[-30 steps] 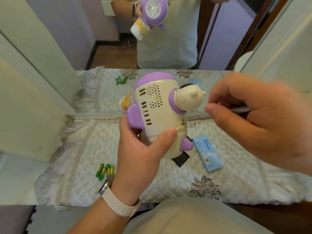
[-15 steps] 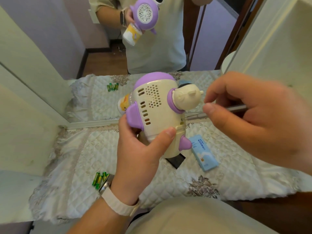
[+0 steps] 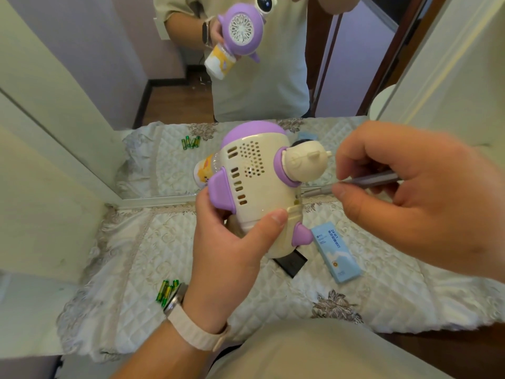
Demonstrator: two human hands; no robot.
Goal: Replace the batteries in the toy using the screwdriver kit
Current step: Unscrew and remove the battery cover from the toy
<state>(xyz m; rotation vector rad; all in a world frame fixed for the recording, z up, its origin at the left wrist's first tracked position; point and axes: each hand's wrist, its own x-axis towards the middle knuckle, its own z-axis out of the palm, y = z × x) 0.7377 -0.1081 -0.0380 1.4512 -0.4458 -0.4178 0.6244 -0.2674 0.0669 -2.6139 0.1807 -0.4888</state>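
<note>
Now we hold the toy up in the middle of the view, above the cloth-covered table, its cream back with the vent slots and small holes turned toward us and its purple top pointing away. Our left hand grips it from below, thumb pressed on the lower edge of the cream shell and fingers wrapped around the far side. Our right hand comes in from the right and pinches a slim grey screwdriver between thumb and fingertips. The shaft lies nearly level, with its tip at the toy's right side, just under the purple collar; we cannot tell whether it sits in a screw.

Below the toy, a black flat piece lies on the quilted cloth, and just right of it lies a light blue box. Green batteries lie together on the near left, partly hidden by the watch on our left wrist. At the far side a mirror stands against the table and reflects the toy's front, the batteries and our shirt.
</note>
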